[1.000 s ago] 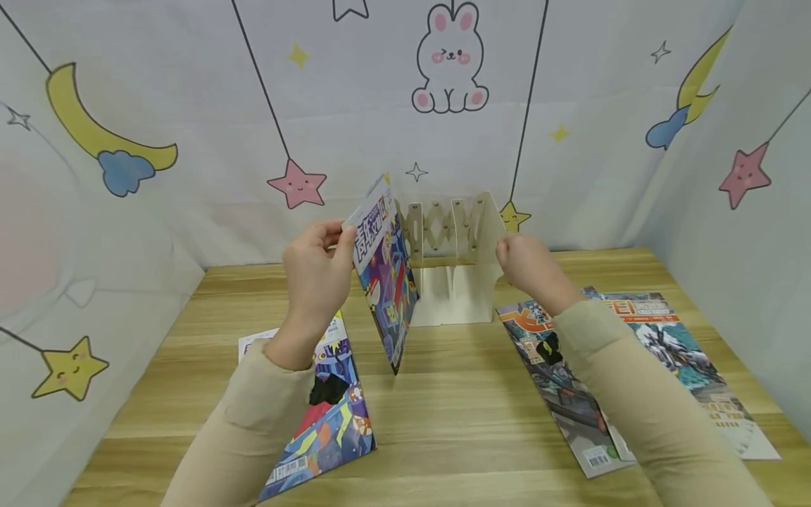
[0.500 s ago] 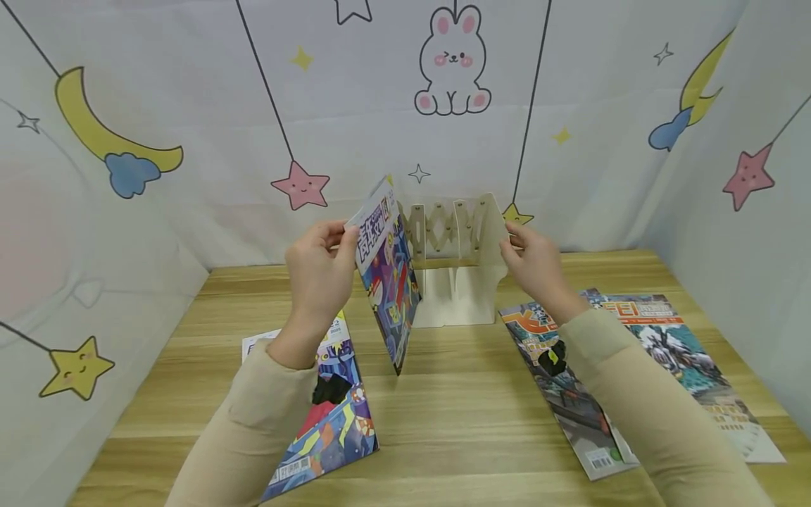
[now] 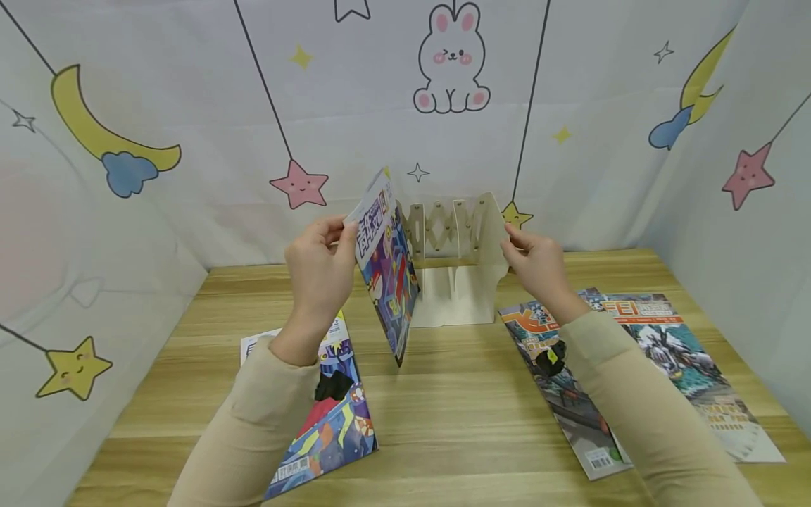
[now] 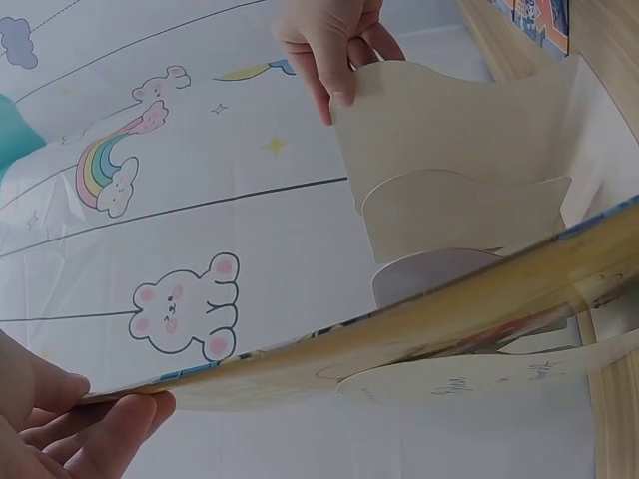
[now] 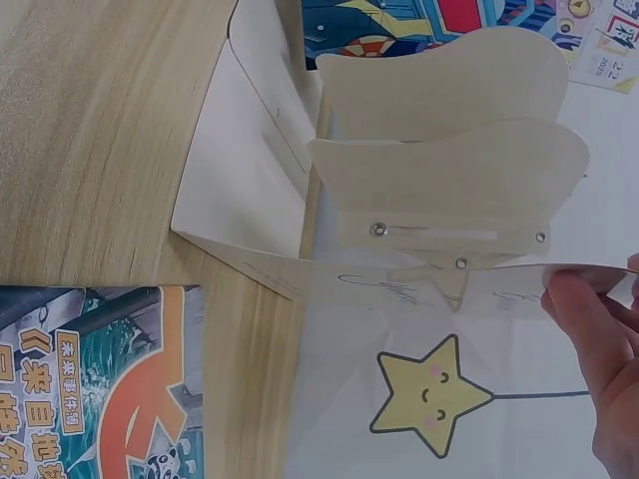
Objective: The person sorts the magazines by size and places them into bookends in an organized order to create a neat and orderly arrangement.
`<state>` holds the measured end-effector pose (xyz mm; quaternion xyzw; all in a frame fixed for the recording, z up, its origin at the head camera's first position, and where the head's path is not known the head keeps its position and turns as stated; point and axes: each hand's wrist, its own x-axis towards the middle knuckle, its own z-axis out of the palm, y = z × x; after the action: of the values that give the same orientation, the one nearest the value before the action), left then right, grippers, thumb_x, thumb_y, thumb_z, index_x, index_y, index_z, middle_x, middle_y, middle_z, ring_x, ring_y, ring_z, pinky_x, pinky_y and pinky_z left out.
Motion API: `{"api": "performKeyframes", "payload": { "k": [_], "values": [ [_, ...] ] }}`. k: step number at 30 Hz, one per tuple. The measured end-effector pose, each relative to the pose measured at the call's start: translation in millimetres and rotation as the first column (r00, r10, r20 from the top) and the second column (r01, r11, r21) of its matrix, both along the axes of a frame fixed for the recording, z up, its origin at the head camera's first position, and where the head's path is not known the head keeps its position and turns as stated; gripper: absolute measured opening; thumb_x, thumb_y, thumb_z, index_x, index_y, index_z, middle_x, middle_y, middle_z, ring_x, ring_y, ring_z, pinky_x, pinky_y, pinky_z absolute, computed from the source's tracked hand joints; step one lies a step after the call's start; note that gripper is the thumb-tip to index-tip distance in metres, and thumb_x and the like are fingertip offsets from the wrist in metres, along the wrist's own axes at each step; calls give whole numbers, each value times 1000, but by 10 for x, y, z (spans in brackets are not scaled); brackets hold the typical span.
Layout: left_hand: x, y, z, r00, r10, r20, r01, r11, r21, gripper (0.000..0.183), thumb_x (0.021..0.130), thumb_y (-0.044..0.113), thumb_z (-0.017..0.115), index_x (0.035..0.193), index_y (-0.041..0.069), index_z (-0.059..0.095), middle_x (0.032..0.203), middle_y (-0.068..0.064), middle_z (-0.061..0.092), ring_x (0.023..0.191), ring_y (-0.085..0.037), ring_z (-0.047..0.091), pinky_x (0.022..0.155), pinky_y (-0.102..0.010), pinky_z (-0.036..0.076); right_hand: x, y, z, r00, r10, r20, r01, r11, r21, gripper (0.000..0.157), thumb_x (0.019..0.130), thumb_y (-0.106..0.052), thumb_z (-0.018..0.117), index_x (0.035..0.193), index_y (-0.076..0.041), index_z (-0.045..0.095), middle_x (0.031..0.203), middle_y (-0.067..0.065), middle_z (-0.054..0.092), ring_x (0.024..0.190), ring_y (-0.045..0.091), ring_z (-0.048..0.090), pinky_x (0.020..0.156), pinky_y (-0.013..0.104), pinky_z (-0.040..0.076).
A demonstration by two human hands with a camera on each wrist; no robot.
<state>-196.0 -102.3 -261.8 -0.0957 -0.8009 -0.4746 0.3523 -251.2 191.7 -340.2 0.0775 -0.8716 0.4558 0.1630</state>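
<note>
My left hand (image 3: 322, 264) pinches a colourful magazine (image 3: 386, 271) by its near upper edge, thumb on the cover. The magazine stands upright, slightly tilted, at the left of a cream expandable book rack (image 3: 457, 296). In the left wrist view, the magazine (image 4: 399, 309) is nearly edge-on, with rack dividers on one side and a scribbled cream panel (image 4: 499, 374) on the other. My right hand (image 3: 537, 264) pinches the rack's right end panel near its outer edge; the right wrist view shows the thumb of this hand (image 5: 599, 344) against the panel. The magazine hides the rack's left end in the head view.
Another magazine (image 3: 342, 429) lies on the wooden table (image 3: 456, 408) under my left forearm. Two overlapping magazines, one grey (image 3: 570, 408) and one teal (image 3: 690, 359), lie at the right, partly beneath my right forearm. A printed curtain (image 3: 355, 91) stands close behind the rack.
The fingers of my right hand have gone from a tight curl to a looser pinch on the end panel. My left hand has raised the magazine slightly. The rack has stayed in place.
</note>
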Motion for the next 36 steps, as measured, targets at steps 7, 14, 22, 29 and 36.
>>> {"api": "performKeyframes", "payload": {
  "k": [7,14,22,29,36],
  "values": [
    [-28,13,-10,999,4,-40,-5,1000,-9,21,91,8,62,97,-11,67,87,-23,71,74,-29,71,65,-25,57,8,-5,14,1000,-2,31,4,999,-47,42,96,-23,55,137,-11,50,123,18,63,63,-9,58,54,14,52],
    [-51,34,-28,999,-8,-52,9,1000,8,22,91,8,62,97,-12,66,87,-24,70,74,-30,71,65,-36,58,2,3,4,999,2,50,1,998,-64,43,96,-24,55,137,-12,49,125,18,61,65,-11,58,57,12,52],
    [-96,60,-91,999,-22,-43,23,999,31,21,92,8,61,98,-12,66,90,-23,71,74,-29,71,65,-31,59,7,-15,-3,997,-18,77,24,997,-72,43,96,-24,55,137,-14,49,121,17,64,66,-1,62,58,13,54],
    [-150,94,-149,998,-24,-61,27,999,40,19,91,5,61,96,-13,66,90,-25,70,74,-31,71,64,-30,59,-2,-17,-6,995,-29,91,36,996,-82,44,95,-24,57,137,-15,50,122,18,62,78,27,69,57,14,53],
    [-180,124,-197,997,-20,-71,23,999,41,20,91,5,61,97,-14,65,90,-26,70,75,-32,71,64,-33,59,-17,-12,-20,996,-33,88,41,996,-84,43,95,-23,57,137,-12,51,124,19,61,84,31,69,56,15,54]
  ]
}}
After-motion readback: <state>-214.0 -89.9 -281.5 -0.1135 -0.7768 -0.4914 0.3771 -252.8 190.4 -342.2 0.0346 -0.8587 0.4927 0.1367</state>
